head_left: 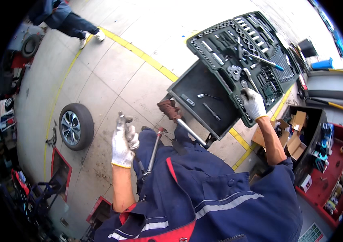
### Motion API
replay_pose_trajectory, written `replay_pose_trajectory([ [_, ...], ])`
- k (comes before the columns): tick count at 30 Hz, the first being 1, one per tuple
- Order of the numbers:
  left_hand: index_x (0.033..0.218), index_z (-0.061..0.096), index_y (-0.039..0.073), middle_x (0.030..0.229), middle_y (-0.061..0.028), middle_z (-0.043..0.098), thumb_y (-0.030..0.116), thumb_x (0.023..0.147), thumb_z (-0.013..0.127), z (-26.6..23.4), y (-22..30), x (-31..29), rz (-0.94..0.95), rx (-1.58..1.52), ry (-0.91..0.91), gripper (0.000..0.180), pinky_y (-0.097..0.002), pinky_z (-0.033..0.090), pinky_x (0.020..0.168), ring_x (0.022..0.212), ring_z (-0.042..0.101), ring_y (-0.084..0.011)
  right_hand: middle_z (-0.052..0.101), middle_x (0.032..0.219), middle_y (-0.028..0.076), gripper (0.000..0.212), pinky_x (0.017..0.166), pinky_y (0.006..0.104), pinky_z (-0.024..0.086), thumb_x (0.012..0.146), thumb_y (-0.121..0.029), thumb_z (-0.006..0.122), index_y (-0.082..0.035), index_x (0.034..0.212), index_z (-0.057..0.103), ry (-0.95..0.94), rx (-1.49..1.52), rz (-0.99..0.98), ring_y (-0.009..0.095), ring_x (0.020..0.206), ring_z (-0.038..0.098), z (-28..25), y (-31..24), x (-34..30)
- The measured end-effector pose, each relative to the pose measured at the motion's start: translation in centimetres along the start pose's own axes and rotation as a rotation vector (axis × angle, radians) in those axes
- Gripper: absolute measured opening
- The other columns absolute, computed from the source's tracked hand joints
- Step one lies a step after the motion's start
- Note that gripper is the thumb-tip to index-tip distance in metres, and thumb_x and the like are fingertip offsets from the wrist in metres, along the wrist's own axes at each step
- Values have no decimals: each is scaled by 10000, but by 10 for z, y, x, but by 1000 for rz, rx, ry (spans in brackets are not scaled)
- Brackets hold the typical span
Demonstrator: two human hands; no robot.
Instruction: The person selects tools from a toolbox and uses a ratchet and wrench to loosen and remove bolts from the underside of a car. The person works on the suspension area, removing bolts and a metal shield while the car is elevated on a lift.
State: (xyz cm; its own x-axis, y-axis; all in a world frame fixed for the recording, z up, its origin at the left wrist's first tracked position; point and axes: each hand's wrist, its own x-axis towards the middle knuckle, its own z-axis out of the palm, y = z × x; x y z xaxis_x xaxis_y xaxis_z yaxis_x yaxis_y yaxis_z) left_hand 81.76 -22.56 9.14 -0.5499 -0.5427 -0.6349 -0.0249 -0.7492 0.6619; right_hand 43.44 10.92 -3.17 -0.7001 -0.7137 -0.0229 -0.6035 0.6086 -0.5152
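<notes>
My left hand (124, 145), in a white work glove, is held up left of my legs. Its fingers are closed round a small metal piece (121, 114) whose tip sticks out at the top; its kind is not clear. My right hand (253, 104), also gloved, reaches over the near edge of an open dark green socket set case (224, 76). Its fingers curl down at the socket row, and what they grip is hidden. Just beyond them lies a ratchet (250, 79). A longer blue-handled bar (266, 61) lies across the case.
Under the case is a dark tool cart tray (203, 101) with loose metal pieces. A metal bar with a red end (154, 151) stands by my leg. A car wheel (76, 126) lies at left, boxes (296, 147) and a red cart (324, 187) at right. A person (68, 20) stands far left.
</notes>
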Motion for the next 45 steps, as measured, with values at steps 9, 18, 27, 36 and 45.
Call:
replay_pose_trajectory([
  [9,1216,602,88,655,64,379,499,1063,551,-1,-16,-33,0,-75,-31,442,-220,212,428,472,301,-36,683,944,47,316,618,261,515,1017,-300,651,-28,1175,682,-769,900,-272,94,703,594,71,-345,87],
  [18,1178,607,95,621,51,412,463,1082,525,-84,-47,-86,166,-297,63,389,-229,246,412,467,353,-49,739,956,70,206,668,301,559,1013,-139,624,-21,1156,712,-1259,707,-578,113,713,644,128,-459,54],
  [27,1198,602,135,660,25,356,470,1085,496,-197,-64,-160,238,-572,-24,370,-230,215,423,474,278,-70,730,1046,112,172,844,360,581,956,-46,628,0,1103,704,-1370,634,-1189,246,926,706,184,-580,-20],
  [36,1197,607,134,660,26,366,472,1089,483,-349,-37,-286,587,-803,-9,376,-234,209,419,467,268,-74,678,1237,150,728,965,401,552,937,-258,748,-98,1570,424,-1469,547,-1020,255,1090,674,268,-685,-149],
  [45,1212,574,62,630,34,367,540,1081,431,-401,74,-448,859,-563,-3,516,-215,231,386,443,287,-46,708,1114,164,517,993,449,518,763,-292,795,-129,1241,687,-1301,163,-1797,371,1081,661,495,-736,-302],
])
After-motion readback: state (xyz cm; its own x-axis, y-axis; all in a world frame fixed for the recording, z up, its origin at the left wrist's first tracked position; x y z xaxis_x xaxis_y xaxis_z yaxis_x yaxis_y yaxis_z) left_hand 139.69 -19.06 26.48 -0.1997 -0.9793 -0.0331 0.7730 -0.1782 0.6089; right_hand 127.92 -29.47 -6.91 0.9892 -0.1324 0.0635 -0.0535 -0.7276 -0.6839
